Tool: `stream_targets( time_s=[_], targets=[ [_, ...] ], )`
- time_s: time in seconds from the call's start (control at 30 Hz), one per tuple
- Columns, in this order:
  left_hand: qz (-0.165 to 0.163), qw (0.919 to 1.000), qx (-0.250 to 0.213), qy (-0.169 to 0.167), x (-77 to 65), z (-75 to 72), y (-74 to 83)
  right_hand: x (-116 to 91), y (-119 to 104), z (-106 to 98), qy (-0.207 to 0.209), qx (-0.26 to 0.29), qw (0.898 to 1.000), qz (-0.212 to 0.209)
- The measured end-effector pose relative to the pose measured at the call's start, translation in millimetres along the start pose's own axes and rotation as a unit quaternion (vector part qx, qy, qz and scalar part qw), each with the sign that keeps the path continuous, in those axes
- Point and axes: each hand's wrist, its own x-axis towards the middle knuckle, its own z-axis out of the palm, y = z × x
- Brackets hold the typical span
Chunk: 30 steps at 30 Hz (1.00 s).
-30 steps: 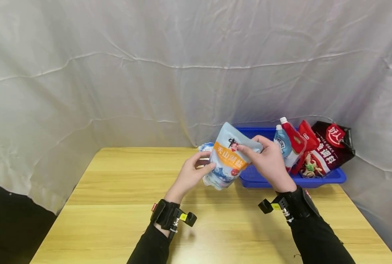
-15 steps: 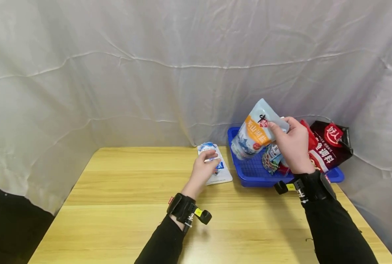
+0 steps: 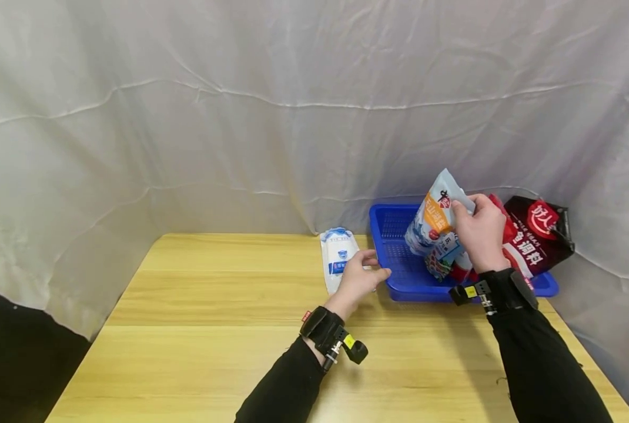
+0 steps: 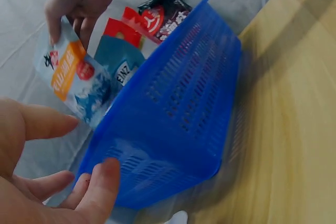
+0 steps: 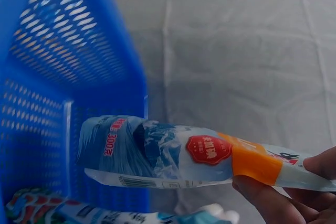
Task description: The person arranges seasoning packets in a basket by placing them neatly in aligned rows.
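Observation:
My right hand (image 3: 481,232) pinches a light blue and orange salt pouch (image 3: 425,229) by its top. The pouch's lower end is down inside a blue plastic basket (image 3: 417,292), and in the right wrist view the pouch (image 5: 173,153) appears side-on. My left hand (image 3: 355,281) is at the basket's left end, thumb and fingers spread apart. In the left wrist view its fingers (image 4: 102,184) are close to the basket wall (image 4: 157,156); whether they touch it I cannot tell. A white and blue flat pouch (image 3: 337,247) lies on the table behind the left hand.
Several other pouches fill the basket's right side: a black and red seasoning bag (image 3: 539,235), a light blue Heinz pouch (image 4: 118,61) and a red pouch (image 4: 123,31). The wooden table (image 3: 198,341) ends at a grey cloth (image 3: 240,147) behind and at the sides.
The left hand has let go of the salt pouch and moved right to the basket's end. The right hand has carried the salt pouch right and down into the basket.

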Motion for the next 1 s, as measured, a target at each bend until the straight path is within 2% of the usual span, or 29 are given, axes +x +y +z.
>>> stream_targets(
  time_s=[0.27,0.47,0.73,1.0],
  targets=[
    [0.008,0.9997,0.001,0.025,-0.7,10.5,0.2,8,16,8,-0.013,-0.056,0.998,0.009],
    [0.001,0.9994,0.014,0.031,-2.5,12.6,1.2,9,20,14,-0.005,-0.094,0.995,-0.012],
    [-0.005,0.9990,0.027,0.035,-2.5,12.6,-1.0,9,26,24,0.002,-0.102,0.994,-0.043],
    [-0.003,0.9987,0.036,0.037,-2.0,10.4,-2.0,9,31,34,-0.002,-0.122,0.991,-0.052]
  ],
)
